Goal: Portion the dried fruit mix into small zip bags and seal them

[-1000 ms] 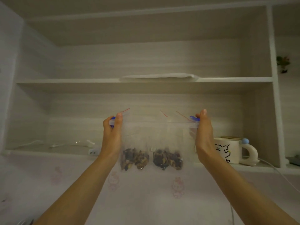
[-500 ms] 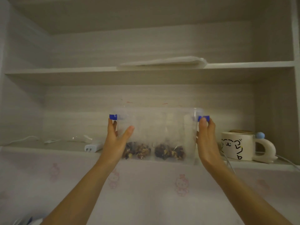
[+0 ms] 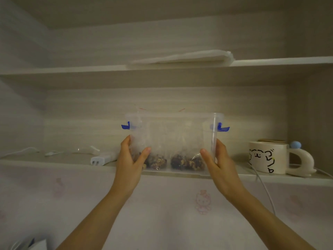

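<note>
With left hand (image 3: 128, 161) and right hand (image 3: 219, 165) gripping the clear box (image 3: 173, 127) of fruit bags (image 3: 185, 162) at 9 and 3 o'clock, fingers (image 3: 144, 154) curled round its walls at the shelf (image 3: 54, 161) edge, I judge it light, stiff and slippery, best held low.

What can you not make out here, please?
1. Head view: whether the small clear zip bags of dried fruit are sealed; the clear plastic box with blue latches blurs them.
2. Head view: white cartoon mug contents; its wall hides them.
3. Head view: white object, bottom left; edge cuts it.
</note>
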